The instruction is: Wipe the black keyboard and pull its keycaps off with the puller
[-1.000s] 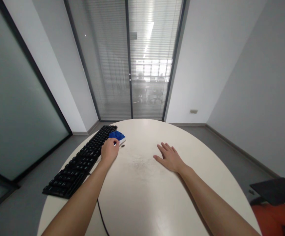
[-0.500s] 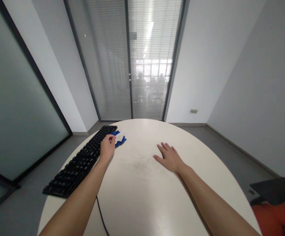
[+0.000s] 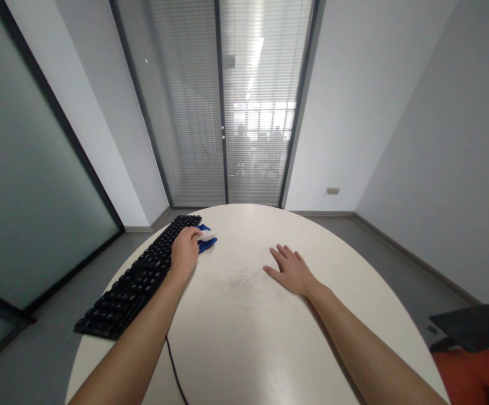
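Observation:
My left hand (image 3: 185, 251) is closed, its fingertips pinching a white tissue (image 3: 207, 236). Under the tissue lies a crumpled blue piece (image 3: 207, 244) that looks like cloth or wrapping; my fingers hide part of it. The black keyboard (image 3: 143, 270) runs along the left side of the table, right beside that hand. My right hand (image 3: 290, 270) rests palm down on the white tabletop (image 3: 244, 332), fingers spread and holding nothing. Between the hands is a greyish smudged patch (image 3: 239, 278) on the surface.
A black cable (image 3: 174, 365) trails from the keyboard toward the near edge. The round table's rim curves around on both sides. At the lower right, beyond the edge, stand an orange seat (image 3: 472, 374) and a dark flat panel (image 3: 474, 327). Glass doors (image 3: 223, 157) stand behind the table.
My left fingers have shifted slightly forward over the tissue, which now looks more bunched and lower against the blue piece. The right hand has stayed in place.

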Demonstrator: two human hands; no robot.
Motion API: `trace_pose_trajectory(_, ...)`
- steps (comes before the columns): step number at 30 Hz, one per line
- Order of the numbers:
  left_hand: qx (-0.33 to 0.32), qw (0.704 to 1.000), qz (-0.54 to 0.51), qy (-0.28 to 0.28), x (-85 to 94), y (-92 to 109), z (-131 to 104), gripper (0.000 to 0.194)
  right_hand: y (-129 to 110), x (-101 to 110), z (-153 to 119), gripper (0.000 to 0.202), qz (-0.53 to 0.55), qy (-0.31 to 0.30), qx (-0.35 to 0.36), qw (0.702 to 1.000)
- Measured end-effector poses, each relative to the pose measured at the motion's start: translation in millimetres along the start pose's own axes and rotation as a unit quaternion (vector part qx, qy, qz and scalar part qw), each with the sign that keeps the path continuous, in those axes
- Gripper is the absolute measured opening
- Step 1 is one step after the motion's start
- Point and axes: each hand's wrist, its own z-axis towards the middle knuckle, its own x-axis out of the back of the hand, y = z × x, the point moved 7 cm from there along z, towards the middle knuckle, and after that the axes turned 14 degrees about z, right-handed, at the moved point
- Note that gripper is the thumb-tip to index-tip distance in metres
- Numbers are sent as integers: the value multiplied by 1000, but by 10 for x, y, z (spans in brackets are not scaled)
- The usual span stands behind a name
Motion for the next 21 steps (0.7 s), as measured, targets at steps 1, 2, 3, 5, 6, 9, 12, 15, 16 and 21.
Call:
trace_pose_trajectory(1,-26,999,43,-20,-15,54,-30,24,0,-2,1,83,0,0,0,1000)
trace_pose_trajectory(2,-47,995,80,-39,-41,92,-60,26,1,-4,2,84,0,0,0,1000)
trace_pose_trajectory(3,-62,991,104,-56,-73,115,-86,28,3,-7,4,84,0,1,0,1000)
trace_pose_trajectory(5,-94,982,139,-89,-158,139,-131,29,10,-13,10,84,-1,2,2,1000)
trace_pose_trajectory(6,-110,977,152,-105,-206,143,-150,29,14,-16,13,84,-1,2,2,1000)
trace_pose_trajectory(9,-138,964,174,-145,-324,111,-190,32,23,-25,21,84,-3,3,4,1000)
trace_pose_trajectory(12,-129,961,184,-164,-369,39,-198,37,21,-21,20,83,-4,5,3,1000)
trace_pose_trajectory(15,-122,956,213,-161,-354,9,-198,39,11,-13,15,83,-3,3,0,1000)
trace_pose_trajectory(16,-124,953,227,-159,-342,17,-202,38,9,-12,13,83,-3,2,-1,1000)
trace_pose_trajectory(21,-123,935,290,-162,-286,100,-241,39,15,-16,16,83,-2,1,-6,1000)
